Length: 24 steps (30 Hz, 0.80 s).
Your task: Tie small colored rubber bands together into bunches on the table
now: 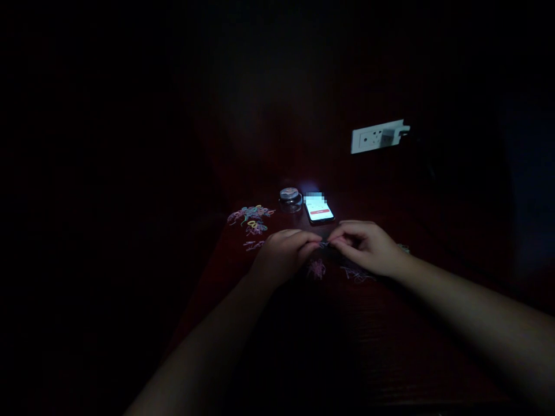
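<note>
My left hand (284, 252) is closed in a pinch, thumb against forefinger, above the dark table. Facing it, my right hand (367, 245) pinches too, its fingertips a short way from the left ones. Between them shows a thin, pale rubber band (324, 245), small and dim. Just below the fingertips lies a pink bunch of rubber bands (317, 269). Pale, loose bands (358, 274) lie under my right hand. To the left is a mixed colourful pile of rubber bands (255, 215), with a few pinkish ones (252, 245) beside my left hand.
A phone (319, 209) with a lit screen lies beyond my hands. Left of it stands a small clear jar (290, 199) with a lid. A white socket plate (379, 137) is on the wall at the back right. The surroundings are very dark.
</note>
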### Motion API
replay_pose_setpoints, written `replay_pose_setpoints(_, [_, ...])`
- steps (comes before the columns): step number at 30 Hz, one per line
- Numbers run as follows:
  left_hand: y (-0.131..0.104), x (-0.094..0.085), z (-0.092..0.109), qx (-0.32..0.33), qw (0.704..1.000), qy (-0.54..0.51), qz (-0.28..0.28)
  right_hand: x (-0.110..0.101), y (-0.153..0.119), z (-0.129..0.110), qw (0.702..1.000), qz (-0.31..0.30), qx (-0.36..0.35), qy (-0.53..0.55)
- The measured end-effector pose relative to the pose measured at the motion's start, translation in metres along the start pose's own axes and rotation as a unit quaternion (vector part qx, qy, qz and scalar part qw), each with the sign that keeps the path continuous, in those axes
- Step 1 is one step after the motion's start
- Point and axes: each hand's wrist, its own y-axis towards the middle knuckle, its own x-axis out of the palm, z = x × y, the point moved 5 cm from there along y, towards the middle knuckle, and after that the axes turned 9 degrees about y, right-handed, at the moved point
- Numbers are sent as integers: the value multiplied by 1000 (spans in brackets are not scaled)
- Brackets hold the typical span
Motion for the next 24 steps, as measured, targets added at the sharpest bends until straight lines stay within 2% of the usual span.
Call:
replay_pose_setpoints(5, [-1, -1, 1, -6, 1000, -5, -14, -3, 0, 5, 999, -20, 21, 14])
replay_pose_setpoints(11, [-2, -5, 2, -16, 999, -7, -28, -16, 3, 15, 996, -57, 62, 22])
replay_pose_setpoints(17, [-3, -4, 3, -11, 999, -14, -33, -17, 0, 24, 980, -165, 112, -9])
replay_pose_setpoints(24, [-4, -1, 1, -11, 999, -28, -30, -19, -2, 22, 973, -174, 149, 19])
